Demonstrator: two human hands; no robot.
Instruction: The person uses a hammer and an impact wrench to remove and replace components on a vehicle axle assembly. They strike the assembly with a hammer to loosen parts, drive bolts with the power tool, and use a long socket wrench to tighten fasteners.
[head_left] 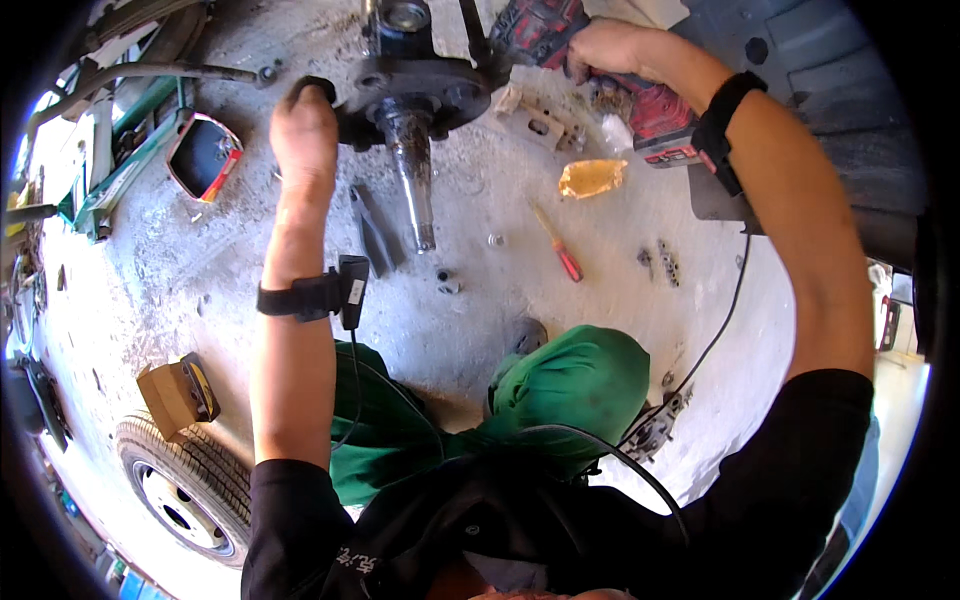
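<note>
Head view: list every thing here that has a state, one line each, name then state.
left hand: gripping the rim of the hub flange
right hand: closed on the power tool
power tool: held up against the flange
hub flange: bare, no wheel on it
spindle: sticking out, exposed
screwdriver: lying flat on the ground
wheel: off, lying on the ground

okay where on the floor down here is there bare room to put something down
Bare concrete lies left of the left hand, between the red-edged tray and the cardboard box. Crowded: under the metal spindle, by the red screwdriver, yellow rag and loose bolts. The right hand holds a red power tool.
</note>
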